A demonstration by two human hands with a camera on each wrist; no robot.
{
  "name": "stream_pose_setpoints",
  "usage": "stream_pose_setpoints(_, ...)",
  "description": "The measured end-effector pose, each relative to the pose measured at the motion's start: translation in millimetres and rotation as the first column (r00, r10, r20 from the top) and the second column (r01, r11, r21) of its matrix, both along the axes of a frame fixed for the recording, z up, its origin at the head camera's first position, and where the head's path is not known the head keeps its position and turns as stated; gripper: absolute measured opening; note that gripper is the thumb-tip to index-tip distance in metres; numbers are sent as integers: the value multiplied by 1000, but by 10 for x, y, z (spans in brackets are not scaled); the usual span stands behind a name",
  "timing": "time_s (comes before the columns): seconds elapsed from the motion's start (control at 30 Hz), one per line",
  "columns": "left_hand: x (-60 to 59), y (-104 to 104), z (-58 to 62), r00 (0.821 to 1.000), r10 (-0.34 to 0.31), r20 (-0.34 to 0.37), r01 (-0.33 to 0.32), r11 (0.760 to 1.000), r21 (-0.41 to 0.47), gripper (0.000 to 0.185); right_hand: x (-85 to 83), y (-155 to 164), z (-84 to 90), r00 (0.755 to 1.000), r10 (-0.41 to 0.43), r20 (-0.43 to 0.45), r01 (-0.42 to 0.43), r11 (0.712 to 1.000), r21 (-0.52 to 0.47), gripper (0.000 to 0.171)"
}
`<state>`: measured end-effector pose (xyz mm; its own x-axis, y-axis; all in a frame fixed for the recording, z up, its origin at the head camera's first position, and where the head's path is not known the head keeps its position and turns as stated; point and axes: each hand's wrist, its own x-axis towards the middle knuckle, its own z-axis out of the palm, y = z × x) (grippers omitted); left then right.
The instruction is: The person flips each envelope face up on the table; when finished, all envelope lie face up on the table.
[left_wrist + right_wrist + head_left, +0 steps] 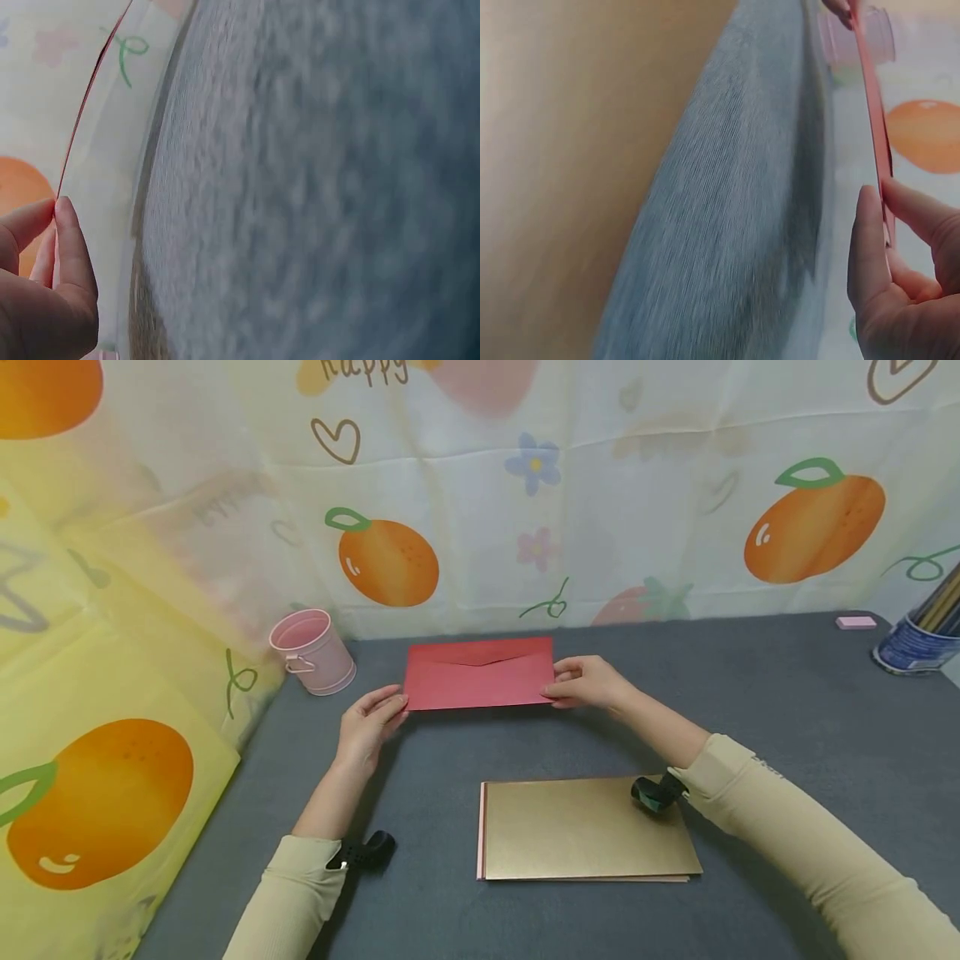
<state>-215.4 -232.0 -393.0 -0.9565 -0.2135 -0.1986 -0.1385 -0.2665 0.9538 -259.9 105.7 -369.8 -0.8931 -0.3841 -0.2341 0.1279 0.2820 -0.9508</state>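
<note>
A red envelope (pixel 480 681), flap side showing, is held above the table toward its back edge. My left hand (pixel 369 724) pinches its left edge between thumb and fingers, and my right hand (pixel 587 682) pinches the right edge. In the left wrist view the envelope (pixel 81 112) appears edge-on as a thin line rising from the fingertips of the left hand (pixel 56 277). The right wrist view likewise shows the envelope (pixel 874 112) edge-on, gripped by the right hand (pixel 900 277). Below my right wrist lies a stack of envelopes with a gold one (pixel 577 831) on top.
A small pink bucket (pixel 318 656) stands at the back left of the grey table (pixel 420 902). At the back right are a pink eraser-like block (pixel 856 622) and a blue tin (pixel 918 647) holding pencils. A fruit-printed cloth (pixel 465 510) hangs behind the table.
</note>
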Motion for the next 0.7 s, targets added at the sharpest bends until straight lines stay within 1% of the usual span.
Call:
stream_pose_setpoints(0.1, -25, -67, -5, 999, 32, -5, -32, 999, 13, 45, -50, -114, -27, 1000, -9, 25, 9, 1000, -30, 64)
stream_pose_setpoints(0.23, -51, -151, -14, 996, 93, -2, -93, 995, 20, 46, -115, -285, -87, 999, -31, 19, 32, 999, -35, 61)
stream_pose_setpoints(0.37, -72, -234, -35, 989, 150, 9, -150, 989, 10, 46, -166, -465, -142, 997, -83, -11, 82, 997, -3, 59)
stream_pose_setpoints(0.5, -89, -302, -53, 981, 195, 12, -194, 981, -23, 45, -202, -621, -183, 990, -134, -50, 137, 989, 53, 55)
stream_pose_setpoints(0.6, -100, -332, -61, 975, 219, 27, -217, 975, -44, 45, -228, -721, -206, 984, -165, -66, 169, 983, 71, 52)
stream_pose_setpoints(0.7, -112, -346, -66, 973, 228, 34, -227, 973, -49, 43, -250, -800, -221, 981, -176, -82, 183, 979, 87, 51)
